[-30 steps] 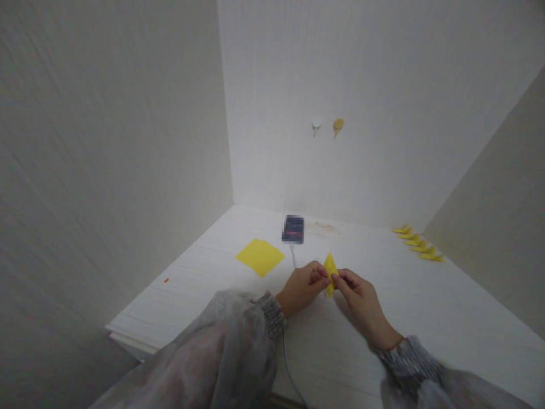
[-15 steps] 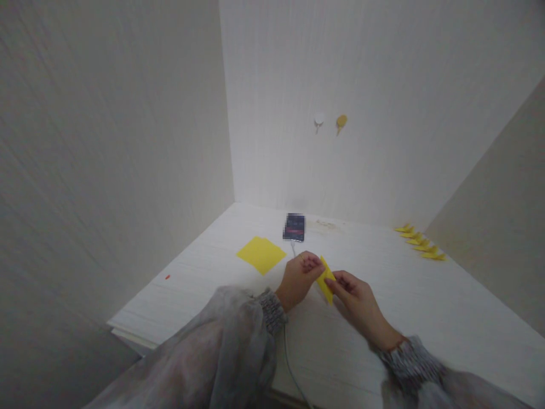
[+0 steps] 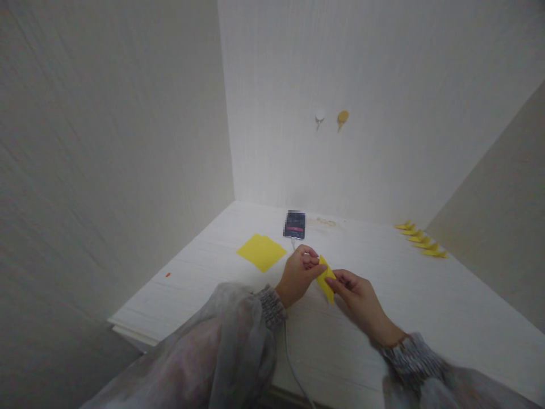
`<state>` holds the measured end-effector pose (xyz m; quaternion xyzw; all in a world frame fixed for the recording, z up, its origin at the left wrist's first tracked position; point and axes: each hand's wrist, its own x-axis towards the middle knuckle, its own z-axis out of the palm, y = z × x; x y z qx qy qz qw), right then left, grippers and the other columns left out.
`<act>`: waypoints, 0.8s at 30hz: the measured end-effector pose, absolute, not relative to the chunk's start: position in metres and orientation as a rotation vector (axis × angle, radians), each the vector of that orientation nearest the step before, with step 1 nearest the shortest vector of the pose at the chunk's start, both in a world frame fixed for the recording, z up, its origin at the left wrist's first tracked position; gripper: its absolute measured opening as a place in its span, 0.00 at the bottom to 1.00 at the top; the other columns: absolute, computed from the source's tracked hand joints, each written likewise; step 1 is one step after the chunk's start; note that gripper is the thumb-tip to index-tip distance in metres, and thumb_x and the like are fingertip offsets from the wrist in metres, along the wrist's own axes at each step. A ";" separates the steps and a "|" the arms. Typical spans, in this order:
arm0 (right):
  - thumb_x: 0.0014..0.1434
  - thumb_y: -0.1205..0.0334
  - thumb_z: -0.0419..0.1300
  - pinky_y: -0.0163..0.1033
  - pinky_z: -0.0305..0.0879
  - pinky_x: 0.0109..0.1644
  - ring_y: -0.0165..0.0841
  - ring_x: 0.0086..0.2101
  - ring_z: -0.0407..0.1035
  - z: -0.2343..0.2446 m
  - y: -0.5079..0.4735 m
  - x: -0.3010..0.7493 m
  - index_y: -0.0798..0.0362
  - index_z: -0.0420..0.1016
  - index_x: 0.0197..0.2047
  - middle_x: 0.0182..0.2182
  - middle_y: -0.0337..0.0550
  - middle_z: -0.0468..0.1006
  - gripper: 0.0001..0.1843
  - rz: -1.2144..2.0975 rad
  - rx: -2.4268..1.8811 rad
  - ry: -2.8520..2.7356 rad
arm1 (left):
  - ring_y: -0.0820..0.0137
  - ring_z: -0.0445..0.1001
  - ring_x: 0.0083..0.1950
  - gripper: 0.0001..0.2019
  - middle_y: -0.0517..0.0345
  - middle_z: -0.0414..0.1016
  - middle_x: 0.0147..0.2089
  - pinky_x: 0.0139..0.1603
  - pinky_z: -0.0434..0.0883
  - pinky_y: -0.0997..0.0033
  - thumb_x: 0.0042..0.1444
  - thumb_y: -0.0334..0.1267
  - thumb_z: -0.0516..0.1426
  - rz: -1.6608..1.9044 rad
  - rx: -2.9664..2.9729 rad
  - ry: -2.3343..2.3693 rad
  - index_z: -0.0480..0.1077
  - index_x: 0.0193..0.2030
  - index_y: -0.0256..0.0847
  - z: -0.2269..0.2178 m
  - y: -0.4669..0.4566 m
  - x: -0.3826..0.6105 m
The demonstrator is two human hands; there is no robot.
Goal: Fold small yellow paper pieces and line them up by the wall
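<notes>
Between my two hands, a folded piece of yellow paper (image 3: 327,285) is held above the white tabletop, tilted with its long side running down to the right. My left hand (image 3: 300,274) pinches its upper left part between thumb and fingers. On its right edge, my right hand (image 3: 355,295) grips with the thumb in front and the fingers behind. A flat stack of yellow square paper (image 3: 261,253) lies to the left of my left hand. Several folded yellow paper pieces (image 3: 421,241) stand in a slanting row at the far right.
A phone (image 3: 294,225) lies near the back wall, and its white cable (image 3: 290,363) runs under my left wrist to the front edge. A small red scrap (image 3: 168,275) is on the left of the table (image 3: 204,261). Two hooks, one white (image 3: 319,117) and one yellow (image 3: 343,117), are on the wall.
Both hands keep their grip on the folded yellow paper, which has turned slightly so more of its face shows. The whole view has shifted a little.
</notes>
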<state>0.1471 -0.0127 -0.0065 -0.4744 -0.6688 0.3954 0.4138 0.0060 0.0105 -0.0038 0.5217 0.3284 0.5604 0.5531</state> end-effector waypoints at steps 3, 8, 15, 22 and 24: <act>0.51 0.54 0.54 0.33 0.61 0.29 0.30 0.26 0.65 -0.006 -0.014 0.147 0.56 0.71 0.31 0.25 0.41 0.74 0.13 0.936 -1.178 -1.743 | 0.79 0.64 0.24 0.15 0.65 0.66 0.23 0.26 0.60 0.79 0.39 0.34 0.59 1.321 1.209 0.774 0.56 0.31 0.39 -0.005 0.011 0.006; 0.51 0.56 0.54 0.32 0.60 0.28 0.29 0.24 0.64 -0.003 -0.016 0.146 0.55 0.71 0.29 0.22 0.40 0.72 0.12 0.831 -1.183 -1.824 | 0.79 0.64 0.23 0.15 0.66 0.66 0.22 0.26 0.60 0.79 0.39 0.34 0.59 1.335 1.169 0.803 0.55 0.31 0.39 -0.007 0.011 0.006; 0.51 0.55 0.54 0.31 0.56 0.22 0.26 0.20 0.59 -0.011 -0.013 0.147 0.55 0.68 0.25 0.18 0.36 0.65 0.12 0.857 -1.172 -1.762 | 0.79 0.65 0.24 0.17 0.66 0.67 0.23 0.27 0.60 0.79 0.38 0.34 0.60 1.297 1.146 0.743 0.55 0.31 0.39 -0.003 0.009 0.006; 0.52 0.57 0.54 0.31 0.61 0.23 0.28 0.23 0.64 -0.006 -0.020 0.148 0.52 0.62 0.44 0.22 0.36 0.68 0.16 0.635 -1.140 -1.792 | 0.79 0.64 0.23 0.19 0.66 0.67 0.23 0.26 0.60 0.79 0.38 0.34 0.60 1.291 1.111 0.705 0.51 0.32 0.40 0.005 0.007 0.005; 0.53 0.58 0.53 0.31 0.63 0.26 0.29 0.26 0.67 -0.003 -0.022 0.148 0.52 0.66 0.41 0.26 0.39 0.71 0.13 0.511 -1.153 -1.871 | 0.79 0.65 0.23 0.20 0.66 0.67 0.23 0.27 0.60 0.78 0.38 0.34 0.60 1.302 1.107 0.709 0.51 0.32 0.40 0.006 0.007 0.005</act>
